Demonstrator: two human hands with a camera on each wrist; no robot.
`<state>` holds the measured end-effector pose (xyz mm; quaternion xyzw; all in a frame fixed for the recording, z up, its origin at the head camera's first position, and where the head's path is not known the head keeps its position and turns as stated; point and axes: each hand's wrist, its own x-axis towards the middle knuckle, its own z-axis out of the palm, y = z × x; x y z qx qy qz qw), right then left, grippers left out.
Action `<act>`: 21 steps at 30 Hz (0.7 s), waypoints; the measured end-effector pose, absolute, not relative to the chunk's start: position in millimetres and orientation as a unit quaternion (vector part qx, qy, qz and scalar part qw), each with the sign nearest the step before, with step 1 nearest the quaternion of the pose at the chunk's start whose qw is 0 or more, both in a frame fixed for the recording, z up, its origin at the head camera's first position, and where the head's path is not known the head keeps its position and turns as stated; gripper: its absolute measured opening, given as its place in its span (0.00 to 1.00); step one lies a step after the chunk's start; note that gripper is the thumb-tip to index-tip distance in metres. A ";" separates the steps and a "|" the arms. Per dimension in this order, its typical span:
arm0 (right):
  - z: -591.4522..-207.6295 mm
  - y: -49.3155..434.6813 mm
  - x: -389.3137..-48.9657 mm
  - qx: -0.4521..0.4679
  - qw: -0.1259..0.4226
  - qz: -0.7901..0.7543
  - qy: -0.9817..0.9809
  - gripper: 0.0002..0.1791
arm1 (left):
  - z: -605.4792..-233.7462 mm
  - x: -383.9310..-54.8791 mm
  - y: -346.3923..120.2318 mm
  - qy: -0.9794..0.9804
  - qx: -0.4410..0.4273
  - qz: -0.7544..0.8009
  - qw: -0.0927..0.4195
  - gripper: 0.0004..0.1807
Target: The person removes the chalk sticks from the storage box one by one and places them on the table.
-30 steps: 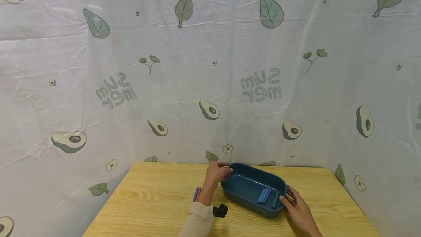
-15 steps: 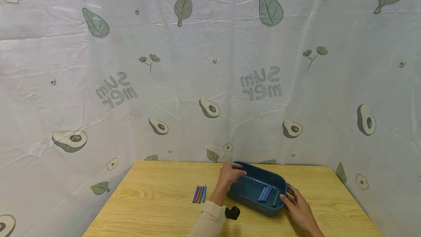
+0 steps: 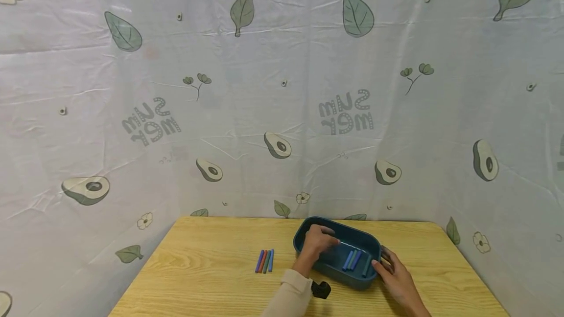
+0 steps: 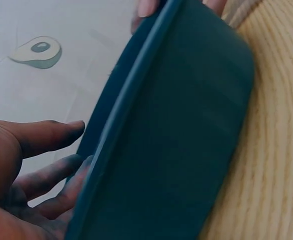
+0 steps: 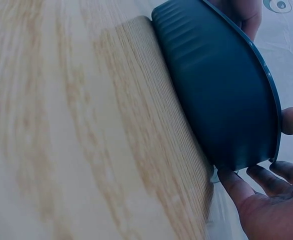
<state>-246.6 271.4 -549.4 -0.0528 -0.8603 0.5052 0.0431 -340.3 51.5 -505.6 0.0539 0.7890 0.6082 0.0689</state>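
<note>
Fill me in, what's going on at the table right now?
A person has both hands at a blue tub on a wooden table. The right hand grips the tub's right end, while the left hand reaches over its left part, with nothing seen in its grasp. Toward the tub's right end lie four colored sticks, three close together and one set apart. Another four sticks lie side by side on the table, left of the tub.
</note>
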 end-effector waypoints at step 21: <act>-551.7 271.8 -247.6 -0.061 0.051 0.516 -0.853 0.42 | -521.3 -337.7 83.7 0.809 0.043 0.575 0.115 0.15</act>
